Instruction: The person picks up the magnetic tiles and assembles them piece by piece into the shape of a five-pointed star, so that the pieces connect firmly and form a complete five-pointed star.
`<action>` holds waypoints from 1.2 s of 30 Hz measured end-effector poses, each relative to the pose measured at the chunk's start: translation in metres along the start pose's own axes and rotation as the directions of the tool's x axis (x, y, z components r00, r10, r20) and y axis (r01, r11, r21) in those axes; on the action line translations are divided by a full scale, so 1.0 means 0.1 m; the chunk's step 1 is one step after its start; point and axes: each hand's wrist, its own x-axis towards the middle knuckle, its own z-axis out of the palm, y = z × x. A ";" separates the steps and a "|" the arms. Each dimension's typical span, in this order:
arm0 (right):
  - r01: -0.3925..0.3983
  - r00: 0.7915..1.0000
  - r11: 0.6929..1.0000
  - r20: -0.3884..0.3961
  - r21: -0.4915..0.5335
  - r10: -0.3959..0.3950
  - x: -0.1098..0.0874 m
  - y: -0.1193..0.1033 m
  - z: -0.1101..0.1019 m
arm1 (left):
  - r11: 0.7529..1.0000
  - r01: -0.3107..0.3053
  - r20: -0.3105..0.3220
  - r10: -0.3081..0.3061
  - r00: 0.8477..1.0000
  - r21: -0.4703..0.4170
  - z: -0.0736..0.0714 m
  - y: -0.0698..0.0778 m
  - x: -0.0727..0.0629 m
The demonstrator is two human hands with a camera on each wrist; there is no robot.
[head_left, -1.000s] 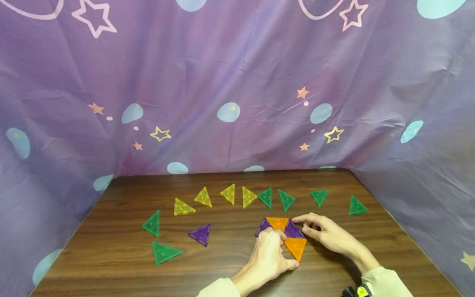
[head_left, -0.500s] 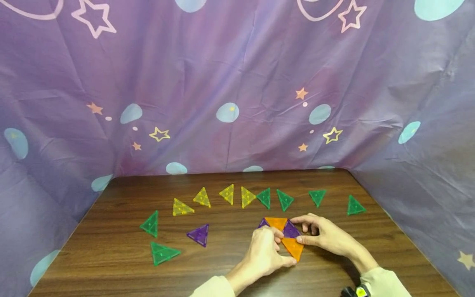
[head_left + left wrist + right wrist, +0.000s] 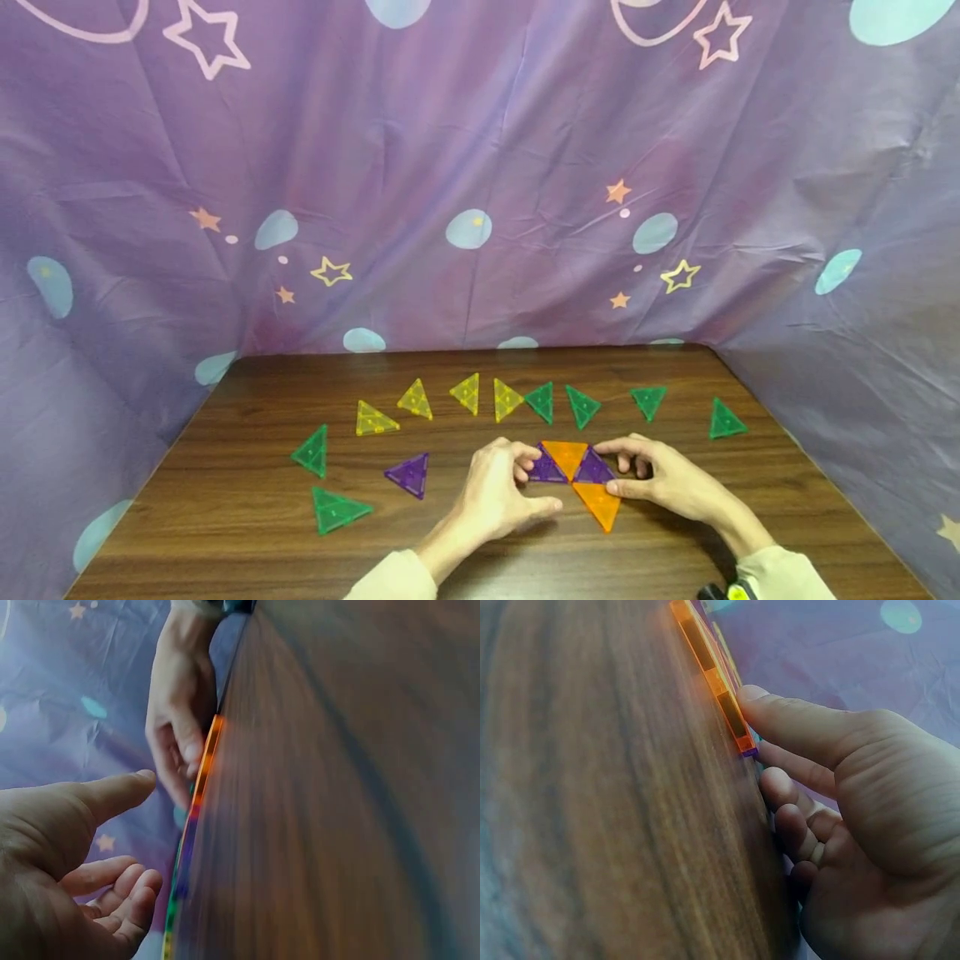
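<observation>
Head view: the right hand (image 3: 667, 479) pinches the right-hand purple triangle (image 3: 595, 469), the lower orange triangle (image 3: 600, 503) just left of that thumb, tip aimed nearside. Left wrist: the left hand (image 3: 37, 862) hangs loose, holding nothing, farther off. Right wrist: thumb at orange's edge.

Green tiles (image 3: 726, 422) number six, yellow tiles (image 3: 468, 394) four, purple tiles (image 3: 411, 476) three, orange tiles (image 3: 599, 502) two.
</observation>
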 end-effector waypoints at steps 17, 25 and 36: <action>-0.039 0.999 0.999 0.017 0.018 0.039 0.02 -0.03 -0.07 | 0.952 0.267 -0.037 -0.265 0.964 0.152 -1.13 -0.38 -0.23; -0.062 0.998 0.998 0.003 0.033 0.062 -0.03 -0.01 -0.01 | 0.913 0.350 0.015 -0.361 0.932 0.210 -1.32 -0.49 -0.28; -0.009 1.000 1.000 -0.010 0.013 0.009 0.00 -0.02 -0.01 | 0.881 0.391 0.060 -0.419 0.906 0.266 -1.37 -0.53 -0.29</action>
